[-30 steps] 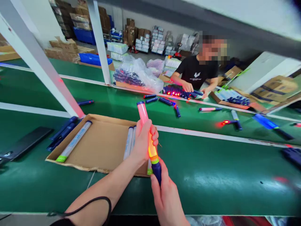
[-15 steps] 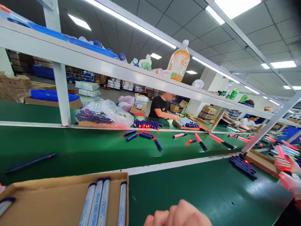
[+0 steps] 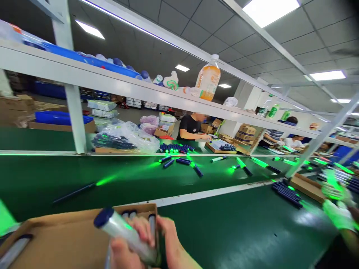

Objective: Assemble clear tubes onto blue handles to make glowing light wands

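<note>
A clear, whitish tube with a dark blue cap (image 3: 126, 233) slants over the right part of an open cardboard box (image 3: 61, 228). My left hand (image 3: 126, 252) is closed around it, thumb on the near side and fingers on the far side. Beside the tube's lower end is my right hand (image 3: 172, 241), one digit stretched upward and the others hidden; whether it touches the tube I cannot tell. More capped tubes stand in the box behind my hands, and another capped tube (image 3: 17, 248) leans at its left.
Dark blue light wands with green light, including a long one (image 3: 74, 192), lie on the green belt (image 3: 112, 179). A pile of blue sticks (image 3: 287, 194) and a co-worker's gloved hands (image 3: 338, 205) are at right. A shelf (image 3: 126, 82) with bottles spans above.
The lights have turned from red to green. The long wand on the belt has shifted right. My left hand has come into view with a tube, and a closed hand at bottom centre is gone.
</note>
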### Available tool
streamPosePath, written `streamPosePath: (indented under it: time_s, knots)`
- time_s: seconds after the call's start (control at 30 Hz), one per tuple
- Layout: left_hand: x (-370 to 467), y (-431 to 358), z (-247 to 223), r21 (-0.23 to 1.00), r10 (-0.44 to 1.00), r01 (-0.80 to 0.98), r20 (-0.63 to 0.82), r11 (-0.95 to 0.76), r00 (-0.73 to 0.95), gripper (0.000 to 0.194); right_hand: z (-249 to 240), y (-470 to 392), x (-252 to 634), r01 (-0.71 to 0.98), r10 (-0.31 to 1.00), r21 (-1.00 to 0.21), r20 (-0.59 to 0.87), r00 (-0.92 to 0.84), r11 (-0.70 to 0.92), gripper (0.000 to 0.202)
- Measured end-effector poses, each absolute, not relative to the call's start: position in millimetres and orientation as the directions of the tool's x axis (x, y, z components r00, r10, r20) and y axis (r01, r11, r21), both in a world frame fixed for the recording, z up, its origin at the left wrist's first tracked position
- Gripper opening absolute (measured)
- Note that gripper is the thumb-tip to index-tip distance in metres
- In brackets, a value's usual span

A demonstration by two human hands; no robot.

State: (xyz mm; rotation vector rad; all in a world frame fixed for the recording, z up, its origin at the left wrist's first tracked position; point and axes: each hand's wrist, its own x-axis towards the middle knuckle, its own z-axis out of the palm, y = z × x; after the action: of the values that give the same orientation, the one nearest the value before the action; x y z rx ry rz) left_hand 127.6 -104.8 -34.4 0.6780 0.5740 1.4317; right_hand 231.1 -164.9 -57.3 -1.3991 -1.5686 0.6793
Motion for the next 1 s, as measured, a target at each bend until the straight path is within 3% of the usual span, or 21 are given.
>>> streamPosePath:
  time_s: [0.1,0.17,0.2,0.27,0.33,0.4,0.53,0.67,0.73,0.83,0.87,0.93,0.97,1.0]
  knots:
    - [103,-53,-46,0.953,0.990,-0.269,0.128,-0.137,-0.052,0.061,-78,-120,246,0.492,0.983,-0.863,0.170,0.075,0.112,0.053]
    - [79,-28,-59,0.949,0.972,0.209,0.229,-0.236,0.054,0.050,-79,-71,266,0.533,0.976,-0.846,0.101,0.194,-0.018,0.044]
    - [66,-21,-66,0.855,0.966,0.450,0.218,-0.257,0.138,0.046,-76,-44,278,0.556,0.967,-0.824,0.043,0.252,-0.108,0.041]
    - [44,-19,-78,0.564,0.967,0.797,0.011,-0.216,0.255,0.040,-68,7,302,0.605,0.936,-0.751,-0.052,0.347,-0.266,0.035]
    - [28,-24,-89,0.362,0.958,0.927,-0.217,-0.099,0.188,0.037,-62,47,318,0.652,0.906,-0.665,-0.092,0.414,-0.365,0.034]
    - [20,-29,-97,0.362,0.926,0.930,-0.327,-0.061,0.188,0.034,-61,73,319,0.693,0.888,-0.591,-0.093,0.450,-0.413,0.036]
    - [19,-30,-105,0.432,0.908,0.898,-0.338,-0.084,0.247,0.029,-78,111,254,0.778,0.932,-0.527,-0.082,0.354,-0.342,0.036]
    - [28,-32,-110,0.345,0.937,0.938,-0.322,-0.018,0.137,0.048,-101,149,146,0.797,0.966,-0.551,-0.206,0.156,-0.246,0.034]
    - [25,-33,-111,0.414,0.933,0.910,-0.338,0.027,0.126,0.058,-104,162,112,0.789,0.958,-0.558,-0.255,0.130,-0.256,0.034]
    - [7,-31,-105,0.551,0.936,0.832,-0.321,0.060,0.146,0.037,-96,163,107,0.769,0.961,-0.588,-0.245,0.127,-0.251,0.034]
    - [-1,-28,-101,0.681,0.945,0.725,-0.295,0.103,0.143,0.030,-91,157,117,0.758,0.967,-0.609,-0.226,0.116,-0.233,0.035]
    - [-15,-20,-90,0.943,0.955,0.216,-0.279,0.252,0.103,0.022,-77,132,145,0.724,0.981,-0.667,-0.181,0.070,-0.175,0.040]
    - [-18,-15,-83,0.944,0.949,-0.108,-0.303,0.312,0.091,0.019,-68,113,161,0.701,0.987,-0.700,-0.155,0.040,-0.139,0.045]
    - [-20,-10,-76,0.859,0.937,-0.374,-0.335,0.349,0.104,0.018,-60,90,177,0.674,0.991,-0.732,-0.131,0.007,-0.101,0.052]
